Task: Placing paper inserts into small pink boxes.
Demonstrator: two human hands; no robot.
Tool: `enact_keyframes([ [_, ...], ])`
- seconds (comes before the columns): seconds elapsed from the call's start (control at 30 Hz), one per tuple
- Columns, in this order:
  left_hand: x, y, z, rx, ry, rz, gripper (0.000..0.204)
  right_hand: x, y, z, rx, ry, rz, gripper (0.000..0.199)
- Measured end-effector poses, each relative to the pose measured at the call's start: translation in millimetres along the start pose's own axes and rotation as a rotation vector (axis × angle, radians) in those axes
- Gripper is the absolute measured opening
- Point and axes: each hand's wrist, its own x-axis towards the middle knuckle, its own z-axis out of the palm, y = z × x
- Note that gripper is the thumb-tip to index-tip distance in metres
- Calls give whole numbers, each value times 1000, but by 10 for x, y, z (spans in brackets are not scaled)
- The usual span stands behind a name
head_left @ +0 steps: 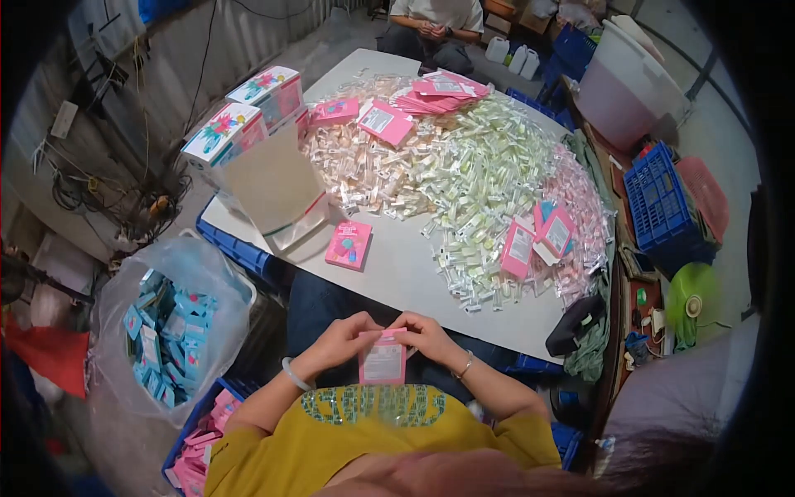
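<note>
Close to my body, a flat pink carton (383,364) hangs upright with its printed side showing. My left hand (346,341) pinches its upper left corner, and my right hand (426,340) grips the upper right. Both sets of fingers are closed at the carton's top edge; whether the top flap is folded in cannot be made out. Beyond my hands, another pink carton (348,245) lies on the white table (397,261). Heaped across the table are small clear packets with pale orange (364,176), light green (497,182) and pink (586,228) contents.
Several pink cartons (385,123) rest on the heaps. An opened white box (277,178) stands at the table's left, by two printed boxes (225,132). Blue cartons fill a plastic-lined bin (236,319); a blue crate (178,455) holds pink ones. Another person (435,29) sits opposite.
</note>
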Motion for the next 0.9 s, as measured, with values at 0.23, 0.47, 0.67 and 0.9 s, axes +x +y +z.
enact_keyframes([
  [0.23, 93, 131, -94, -153, -67, -176, 17, 60, 58, -44, 10, 7, 28, 16],
  [0.47, 104, 98, -104, -40, -34, -235, 19, 66, 54, -30, -86, 55, 3, 14],
  [0.67, -45, -6, -52, -64, -5, -135, 20, -28, 104, 53, -105, 101, 0, 15],
  [0.9, -106, -105, -2, -45, -24, 15, 39, -94, 161, 10, -38, 111, -16, 23],
])
